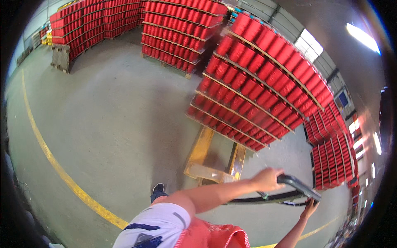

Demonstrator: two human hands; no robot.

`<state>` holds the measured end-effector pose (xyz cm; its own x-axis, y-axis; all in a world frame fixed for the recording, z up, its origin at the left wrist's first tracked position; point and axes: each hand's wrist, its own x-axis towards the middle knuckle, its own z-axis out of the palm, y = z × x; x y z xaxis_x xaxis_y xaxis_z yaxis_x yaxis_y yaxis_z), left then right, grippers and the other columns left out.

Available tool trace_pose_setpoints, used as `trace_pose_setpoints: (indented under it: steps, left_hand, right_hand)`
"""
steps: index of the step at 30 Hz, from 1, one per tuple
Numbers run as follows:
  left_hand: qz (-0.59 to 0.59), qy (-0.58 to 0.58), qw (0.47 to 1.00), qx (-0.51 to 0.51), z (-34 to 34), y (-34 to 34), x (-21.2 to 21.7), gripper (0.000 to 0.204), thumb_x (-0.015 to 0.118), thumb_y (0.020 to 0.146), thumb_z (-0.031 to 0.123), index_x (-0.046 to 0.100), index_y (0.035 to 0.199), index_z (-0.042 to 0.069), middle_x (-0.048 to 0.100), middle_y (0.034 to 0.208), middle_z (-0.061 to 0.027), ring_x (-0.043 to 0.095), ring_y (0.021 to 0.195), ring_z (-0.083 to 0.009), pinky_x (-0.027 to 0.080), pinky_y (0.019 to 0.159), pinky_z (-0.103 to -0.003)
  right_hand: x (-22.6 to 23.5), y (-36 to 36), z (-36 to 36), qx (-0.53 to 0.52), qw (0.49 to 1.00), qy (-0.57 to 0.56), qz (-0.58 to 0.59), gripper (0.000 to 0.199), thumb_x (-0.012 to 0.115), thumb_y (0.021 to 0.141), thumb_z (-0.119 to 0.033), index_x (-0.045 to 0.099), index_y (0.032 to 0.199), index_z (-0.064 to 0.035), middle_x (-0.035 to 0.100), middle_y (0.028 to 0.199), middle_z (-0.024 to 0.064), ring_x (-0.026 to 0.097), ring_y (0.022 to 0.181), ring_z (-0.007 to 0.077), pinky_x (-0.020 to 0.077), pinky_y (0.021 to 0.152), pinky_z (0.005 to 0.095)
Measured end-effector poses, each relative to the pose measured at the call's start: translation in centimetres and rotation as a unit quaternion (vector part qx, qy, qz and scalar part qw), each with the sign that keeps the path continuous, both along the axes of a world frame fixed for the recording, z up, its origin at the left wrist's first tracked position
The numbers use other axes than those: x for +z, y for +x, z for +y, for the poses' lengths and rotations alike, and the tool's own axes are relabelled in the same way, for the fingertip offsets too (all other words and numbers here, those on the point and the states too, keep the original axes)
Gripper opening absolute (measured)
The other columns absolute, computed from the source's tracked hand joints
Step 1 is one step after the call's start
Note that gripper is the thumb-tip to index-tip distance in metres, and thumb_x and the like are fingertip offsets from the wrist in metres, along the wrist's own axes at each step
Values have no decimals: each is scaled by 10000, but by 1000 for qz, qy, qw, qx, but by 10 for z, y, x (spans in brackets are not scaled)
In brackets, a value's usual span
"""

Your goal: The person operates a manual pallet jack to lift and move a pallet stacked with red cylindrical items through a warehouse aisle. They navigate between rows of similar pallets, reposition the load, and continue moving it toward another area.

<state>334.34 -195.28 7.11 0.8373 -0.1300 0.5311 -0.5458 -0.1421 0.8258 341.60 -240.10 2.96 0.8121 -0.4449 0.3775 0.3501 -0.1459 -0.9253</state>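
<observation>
A yellow pallet jack [209, 172] stands in front of me, its two forks running toward a tall pallet stack of red cylindrical spools [252, 87]. The stack's layers are parted by thin wooden boards. My left hand [269, 179] is closed round the left end of the jack's black handle [301, 187], my arm stretched across my body. At the handle's other end my right hand [309, 209] is wrapped round the grip, its fingers partly hidden. The dark handle shaft slants down behind my left forearm toward the jack.
Another red spool stack [173, 41] stands farther back, with a longer row [89, 29] at far left and more stacks [333, 159] at right. A wooden pallet [60, 58] leans upright by the left row. A yellow line [62, 171] curves along the grey floor.
</observation>
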Motion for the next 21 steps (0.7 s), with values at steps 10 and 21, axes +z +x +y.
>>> trace_pose_setpoints:
  steps: [10, 21]
  left_hand:
    - [-3, -22, 996, -88, 22, 10, -1, 353, 714, 775, 304, 583, 979, 47, 643, 759, -214, 634, 751, -422, 485, 669, -507]
    - [18, 3, 996, -89, 26, 20, 7, 335, 702, 753, 288, 622, 986, 61, 652, 815, -214, 630, 778, -426, 495, 703, -511]
  right_hand:
    - [7, 14, -69, -121, 947, -93, 281, 273, 569, 940, -450, 539, 975, -182, 567, 776, -6, 545, 582, 153, 441, 419, 282]
    - [-1, 7, -29, 4, 979, 58, 194, 273, 500, 982, -272, 514, 1229, -158, 612, 1090, 62, 622, 888, 220, 556, 653, 380]
